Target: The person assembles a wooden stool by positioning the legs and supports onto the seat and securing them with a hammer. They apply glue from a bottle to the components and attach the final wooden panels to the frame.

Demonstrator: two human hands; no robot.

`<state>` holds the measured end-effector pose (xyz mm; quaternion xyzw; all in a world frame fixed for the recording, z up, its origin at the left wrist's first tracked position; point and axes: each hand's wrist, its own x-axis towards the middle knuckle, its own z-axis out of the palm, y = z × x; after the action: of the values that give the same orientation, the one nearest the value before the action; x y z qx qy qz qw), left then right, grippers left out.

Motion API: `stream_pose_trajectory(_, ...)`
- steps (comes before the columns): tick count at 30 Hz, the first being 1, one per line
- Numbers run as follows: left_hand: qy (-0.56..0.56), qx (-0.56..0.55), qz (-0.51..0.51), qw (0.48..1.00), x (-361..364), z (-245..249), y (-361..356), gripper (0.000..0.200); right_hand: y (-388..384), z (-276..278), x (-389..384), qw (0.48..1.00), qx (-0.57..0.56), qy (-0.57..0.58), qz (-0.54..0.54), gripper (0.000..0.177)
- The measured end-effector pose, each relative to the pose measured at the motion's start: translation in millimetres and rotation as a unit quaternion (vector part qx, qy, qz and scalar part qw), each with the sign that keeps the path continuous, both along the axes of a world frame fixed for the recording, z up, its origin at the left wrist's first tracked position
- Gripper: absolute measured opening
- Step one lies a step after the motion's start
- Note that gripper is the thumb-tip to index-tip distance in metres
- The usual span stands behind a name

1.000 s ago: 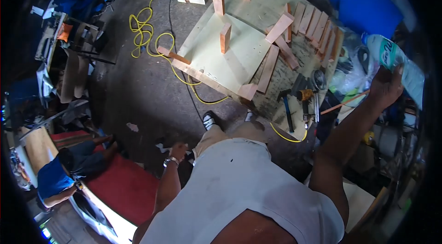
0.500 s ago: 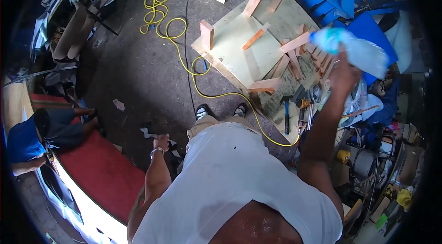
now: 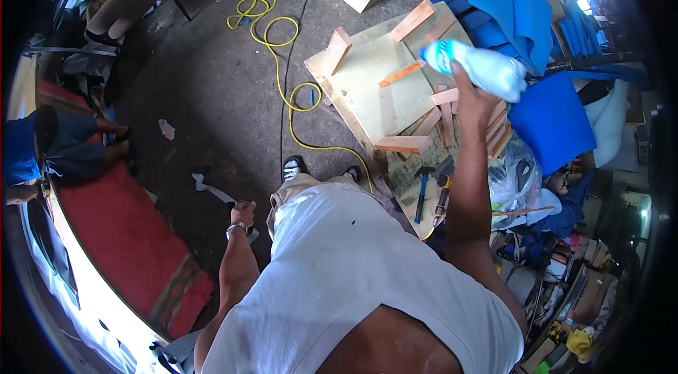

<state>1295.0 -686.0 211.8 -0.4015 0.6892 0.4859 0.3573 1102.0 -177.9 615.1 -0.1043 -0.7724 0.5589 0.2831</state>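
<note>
My right hand [image 3: 472, 95] is raised over the wooden boards, its fingers wrapped round a plastic bottle [image 3: 494, 74]. The bottle lies nearly sideways, its blue cap pointing left and its label turquoise; the body looks whitish. Below it in this view is a plywood panel [image 3: 367, 88] with several short wood blocks standing or lying on it. Down at my left side, my left hand [image 3: 244, 213] has its fingers curled; whatever they hold, if anything, is hidden. A crumpled white strip [image 3: 213, 189] shows on the floor beside that hand.
A hammer [image 3: 421, 194] and a drill-like tool [image 3: 443, 197] lie at the panel's near corner. A yellow hose [image 3: 282, 84] loops across the floor. Another person [image 3: 67, 141] sits at the left by a red mat [image 3: 127, 233]. Blue foam sheets [image 3: 508, 7] and clutter crowd the right.
My right hand has brought the bottle leftward over the panel and holds it less blurred. The view has shifted, moving the floor things up. My left hand stays low at my side.
</note>
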Motion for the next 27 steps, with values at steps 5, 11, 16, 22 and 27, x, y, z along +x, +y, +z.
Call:
stream_pose_trajectory(5, 0.033, 0.006, 0.066, 0.997, -6.0, 31.1, 10.9, 0.019, -16.1, -46.9, -69.7, 0.985, -0.099, -0.122, 0.065, 0.034)
stream_pose_trajectory(11, 0.063, -0.017, 0.132, 0.989, 32.1, 18.6, -13.2, 0.026, -36.8, -72.5, -151.9, 0.986, -0.087, -0.117, 0.086, 0.036)
stream_pose_trajectory(16, 0.176, -0.069, 0.024, 0.982, 138.8, -63.0, -51.2, 0.025, -44.5, -90.6, -180.8, 0.98, -0.089, -0.137, 0.114, 0.038)
stream_pose_trajectory(22, -0.112, -0.017, 0.129, 0.985, 158.1, 19.7, -8.2, 0.026, -59.6, -92.5, -189.2, 0.979, -0.053, -0.141, 0.135, 0.04)
stream_pose_trajectory(27, -0.095, -0.043, 0.069, 0.992, 154.9, 11.0, -2.2, 0.028, -72.5, -64.5, -192.6, 0.99, -0.007, -0.066, 0.122, 0.041)
